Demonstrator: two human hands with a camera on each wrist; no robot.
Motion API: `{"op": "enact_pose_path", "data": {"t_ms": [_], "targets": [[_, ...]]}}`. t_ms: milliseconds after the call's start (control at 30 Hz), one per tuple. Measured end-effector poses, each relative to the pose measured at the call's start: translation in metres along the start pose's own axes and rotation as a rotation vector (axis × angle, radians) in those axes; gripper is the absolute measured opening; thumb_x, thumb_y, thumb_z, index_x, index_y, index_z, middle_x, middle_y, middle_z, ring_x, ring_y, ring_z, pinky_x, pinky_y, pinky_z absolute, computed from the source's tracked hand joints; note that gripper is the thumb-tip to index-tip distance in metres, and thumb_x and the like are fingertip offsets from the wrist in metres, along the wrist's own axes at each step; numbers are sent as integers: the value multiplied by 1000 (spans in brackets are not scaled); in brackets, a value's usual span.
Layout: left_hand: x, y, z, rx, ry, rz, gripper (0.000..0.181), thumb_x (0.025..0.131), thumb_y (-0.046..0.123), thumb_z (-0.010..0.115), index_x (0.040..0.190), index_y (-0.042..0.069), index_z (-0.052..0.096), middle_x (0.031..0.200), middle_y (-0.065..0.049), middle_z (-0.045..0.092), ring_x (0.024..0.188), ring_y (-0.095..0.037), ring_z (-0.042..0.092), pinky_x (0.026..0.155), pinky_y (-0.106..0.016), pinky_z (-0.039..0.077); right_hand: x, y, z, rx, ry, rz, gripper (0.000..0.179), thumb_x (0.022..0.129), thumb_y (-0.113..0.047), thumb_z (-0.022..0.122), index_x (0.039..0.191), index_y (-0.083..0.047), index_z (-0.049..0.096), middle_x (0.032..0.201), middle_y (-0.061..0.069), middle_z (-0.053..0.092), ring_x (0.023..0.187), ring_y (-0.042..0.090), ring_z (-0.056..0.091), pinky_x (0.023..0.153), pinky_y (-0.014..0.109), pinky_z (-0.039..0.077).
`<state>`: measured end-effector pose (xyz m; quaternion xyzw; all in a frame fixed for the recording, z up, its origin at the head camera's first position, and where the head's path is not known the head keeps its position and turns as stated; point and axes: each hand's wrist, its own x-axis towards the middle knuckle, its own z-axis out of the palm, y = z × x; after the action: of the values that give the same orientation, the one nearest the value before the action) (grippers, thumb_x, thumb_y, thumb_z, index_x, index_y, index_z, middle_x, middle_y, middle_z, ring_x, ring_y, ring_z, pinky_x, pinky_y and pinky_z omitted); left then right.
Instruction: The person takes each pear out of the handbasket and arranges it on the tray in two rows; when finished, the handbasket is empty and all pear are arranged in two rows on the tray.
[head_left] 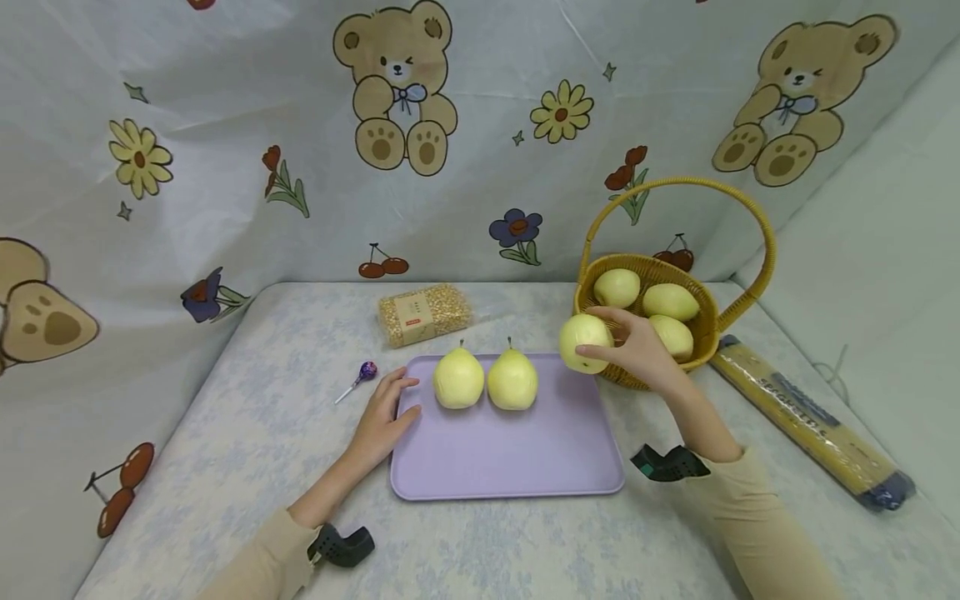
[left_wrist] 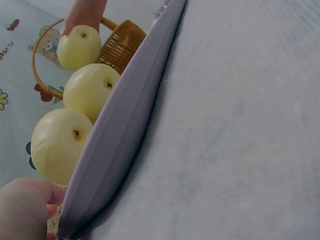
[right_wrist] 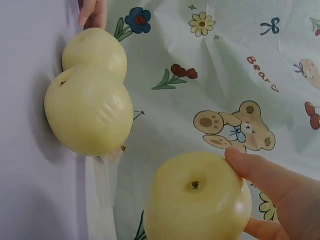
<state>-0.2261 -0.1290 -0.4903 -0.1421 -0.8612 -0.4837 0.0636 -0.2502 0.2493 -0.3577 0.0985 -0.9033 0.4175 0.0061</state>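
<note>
Tabletop point(head_left: 495, 550), pears point(head_left: 670, 302) in basket point(head_left: 628, 380), pears point(head_left: 459, 380) on tray point(head_left: 510, 454)

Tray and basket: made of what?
Tray: probably plastic, satin-matte; even lilac colour, smooth rounded corners. Basket: wicker or plastic imitation, slight sheen; woven strands show in its wall, but the look doesn't settle which.

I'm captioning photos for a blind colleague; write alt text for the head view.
A person's right hand holds a pear near a woven basket containing three visible pears. The left hand rests on the left edge of a lilac tray bearing two upright pears.
</note>
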Motion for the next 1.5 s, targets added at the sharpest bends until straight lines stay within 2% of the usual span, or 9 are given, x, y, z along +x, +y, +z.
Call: {"op": "enact_pose_path", "data": {"t_ms": [233,367,467,633,800,1067,1300,1500], "targets": [[-4,-1,-4,9,16,2,39,88,9,61,126,3,53,149,-21,34,138,-43,32,112,-62,25,1,4,14,25,-81,-53,66,79,-21,77,137,-5,48,131,21,56,103,36,63,72,27,52],[-5,-1,-5,-4,2,-11,39,88,10,61,126,3,53,150,-21,32,139,-42,30,114,-60,23,3,10,25,7,-126,-106,66,77,-22,78,135,-4,50,130,21,57,98,31,64,75,30,53],[-5,-1,-4,-10,3,-16,39,88,10,61,126,4,53,150,-20,33,140,-41,30,114,-59,23,5,17,32,-24,-151,-133,68,77,-25,79,134,-3,51,130,19,57,101,29,63,81,35,52],[-4,-2,-1,1,10,-7,40,88,9,61,126,3,53,150,-21,33,139,-43,31,113,-60,24,8,29,42,-71,-149,-148,72,76,-26,79,136,-1,48,135,20,54,112,34,58,90,45,51],[-2,-1,1,1,13,10,39,88,9,61,126,4,53,149,-22,34,138,-44,31,113,-62,24,8,34,44,-86,-146,-178,76,77,-23,78,139,3,42,141,23,48,127,39,47,101,53,43],[-3,0,2,-5,-5,1,40,88,10,62,126,4,53,150,-21,34,139,-42,31,113,-60,24,2,35,48,-136,-134,-212,64,79,-19,76,132,5,50,130,26,50,114,38,50,89,48,47],[-2,0,0,-6,-20,-15,40,88,11,61,127,4,52,150,-19,33,140,-41,30,114,-60,24,2,29,48,-131,-135,-194,61,81,-17,74,132,5,49,132,26,50,121,41,47,97,55,43],[0,0,0,-1,-15,-8,39,89,11,61,126,4,53,150,-20,32,140,-41,29,114,-60,23,3,28,46,-138,-158,-205,61,81,-17,75,131,5,50,132,26,50,121,40,46,97,55,43]]}}
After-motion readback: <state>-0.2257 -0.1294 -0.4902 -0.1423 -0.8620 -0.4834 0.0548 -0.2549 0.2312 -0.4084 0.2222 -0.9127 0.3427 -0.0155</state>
